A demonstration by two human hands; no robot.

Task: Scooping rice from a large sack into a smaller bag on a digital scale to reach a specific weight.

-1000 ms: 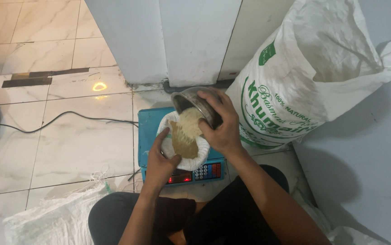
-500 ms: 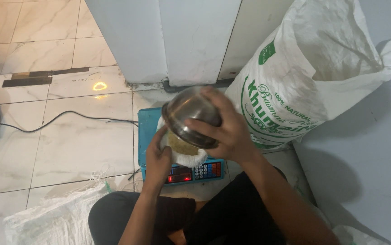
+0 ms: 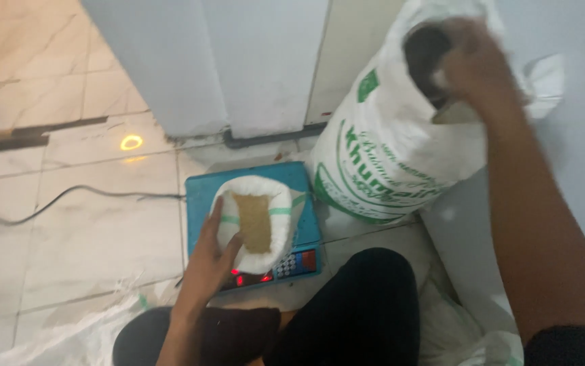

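Note:
My left hand (image 3: 207, 261) holds the rim of a small white bag (image 3: 272, 213) open. The bag holds brownish grain (image 3: 255, 222) and stands on a blue electronic scale (image 3: 201, 193). My right hand (image 3: 472, 64) is up at the mouth of a large white sack (image 3: 387, 156) with green print, gripping a dark metal bowl (image 3: 424, 51) that dips into the sack. The bowl is blurred and partly hidden by the sack's edge.
A pale wall panel (image 3: 238, 61) stands behind the scale. A black cable (image 3: 68, 196) runs across the tiled floor at the left. Another white sack (image 3: 62, 339) lies at the lower left, beside my knees (image 3: 367, 305).
My right hand has lifted the bowl off the small bag and swung it right and up into the large sack. My left hand stays on the small bag.

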